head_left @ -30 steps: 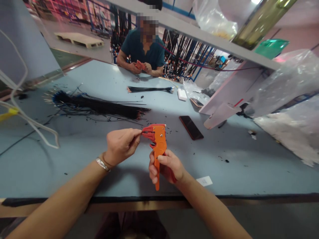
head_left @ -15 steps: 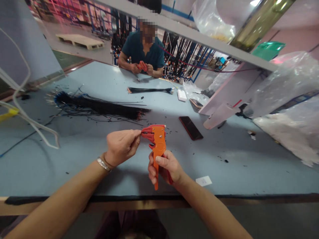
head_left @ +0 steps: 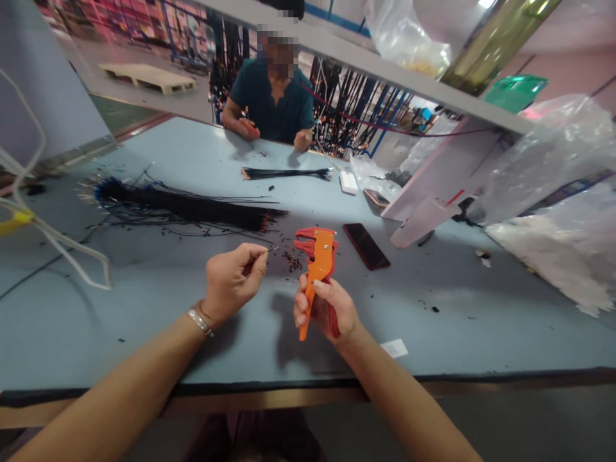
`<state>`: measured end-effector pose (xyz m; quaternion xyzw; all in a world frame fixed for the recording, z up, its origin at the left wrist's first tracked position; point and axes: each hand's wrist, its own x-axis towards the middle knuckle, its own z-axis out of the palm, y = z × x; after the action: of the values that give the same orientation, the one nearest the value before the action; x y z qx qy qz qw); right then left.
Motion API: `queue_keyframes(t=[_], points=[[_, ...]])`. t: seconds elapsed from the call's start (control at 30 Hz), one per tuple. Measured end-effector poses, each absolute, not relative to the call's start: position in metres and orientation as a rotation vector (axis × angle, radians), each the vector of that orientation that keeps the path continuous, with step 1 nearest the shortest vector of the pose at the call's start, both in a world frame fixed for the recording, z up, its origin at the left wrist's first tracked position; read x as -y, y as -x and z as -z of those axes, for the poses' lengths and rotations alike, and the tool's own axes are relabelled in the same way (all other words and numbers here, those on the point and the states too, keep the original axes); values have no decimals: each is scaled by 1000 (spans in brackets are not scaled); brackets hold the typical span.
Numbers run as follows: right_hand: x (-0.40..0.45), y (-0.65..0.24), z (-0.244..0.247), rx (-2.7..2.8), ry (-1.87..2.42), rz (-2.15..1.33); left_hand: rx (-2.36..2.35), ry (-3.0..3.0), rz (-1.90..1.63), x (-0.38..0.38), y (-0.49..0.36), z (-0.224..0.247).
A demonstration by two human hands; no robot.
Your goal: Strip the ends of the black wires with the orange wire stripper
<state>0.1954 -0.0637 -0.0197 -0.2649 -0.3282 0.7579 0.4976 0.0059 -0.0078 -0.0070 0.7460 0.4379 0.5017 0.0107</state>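
My right hand (head_left: 328, 307) is wrapped round the handles of an orange and red wire stripper (head_left: 321, 253), held upright with its jaws apart and pointing left. Between the thumb and finger of my left hand (head_left: 237, 277) is pinched a thin wire (head_left: 272, 249), whose bare-looking end sticks out to the right, a short way from the jaws. Most of that wire is hidden by my hand. Small scraps of insulation (head_left: 291, 260) lie in a heap on the table below the jaws. A large bundle of black wires (head_left: 192, 204) lies beyond my left hand.
A smaller wire bundle (head_left: 289, 174) lies farther back, near a white box (head_left: 348, 183). A phone (head_left: 366, 246) and a white card (head_left: 394, 348) lie to the right. White bent tubing (head_left: 72, 247) stands at left. Across the table sits a co-worker (head_left: 269, 96) holding a red tool.
The stripper has come off the wire, its jaws now apart from it, and has moved slightly right and up. The wire's end now shows. The co-worker's hands have parted.
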Motion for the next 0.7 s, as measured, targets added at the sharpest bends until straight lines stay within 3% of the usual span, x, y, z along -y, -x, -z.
queue_keyframes(t=[0.33, 0.7], points=[[61, -194, 24, 1124, 906, -1626, -1306, -1723, -1254, 8, -7, -7], [67, -189, 14, 1443, 1097, -1368, -1206, -1512, -1150, 14, -12, -24]])
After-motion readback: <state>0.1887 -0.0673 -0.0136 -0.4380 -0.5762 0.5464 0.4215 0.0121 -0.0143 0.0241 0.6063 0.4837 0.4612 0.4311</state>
